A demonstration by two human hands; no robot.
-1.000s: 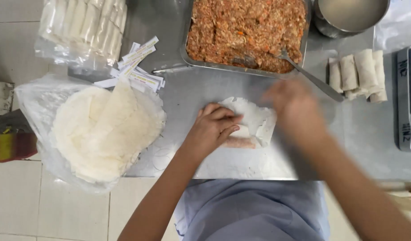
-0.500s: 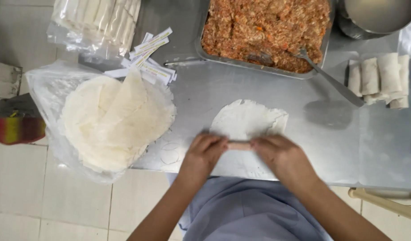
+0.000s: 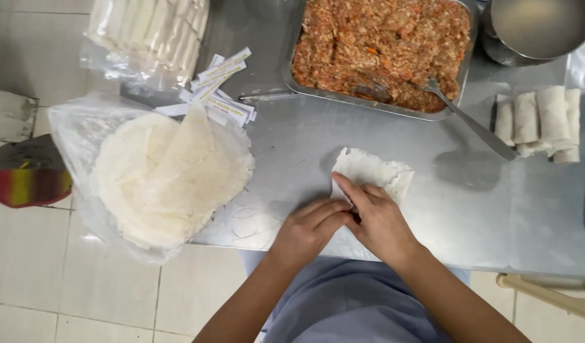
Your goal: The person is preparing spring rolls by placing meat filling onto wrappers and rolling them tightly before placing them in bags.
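Head view, looking straight down on a steel table (image 3: 305, 146).

Hands: both at lower centre of the frame, side by side and touching. Left hand (image 3: 308, 230) flat, fingers pointing right, pressed on the near edge of a thin white wrapper (image 3: 375, 173). Right hand (image 3: 378, 219) laid over the same edge, forefinger stretched toward upper left along the wrapper's left side. Grip: neither hand closed around anything; fingers narrow, pressing and pinching the wrapper against the table. Filling under the hands: cannot tell.

Wrapper: centre of the frame, just above the hands, far edge ragged, partly folded.

Surroundings:
- Stack of round wrappers (image 3: 168, 174) on a clear plastic bag, left of centre, well apart from the hands.
- Bag of rolled sticks (image 3: 146, 32), upper left.
- Loose paper strips (image 3: 219, 89) between that bag and the stack.
- Metal tray of reddish minced filling (image 3: 381, 47), top centre, with a fork (image 3: 467, 117) leaning out over its lower right rim.
- Metal pot (image 3: 537, 28), upper right.
- Finished rolls (image 3: 540, 121) lying in a row, right edge.
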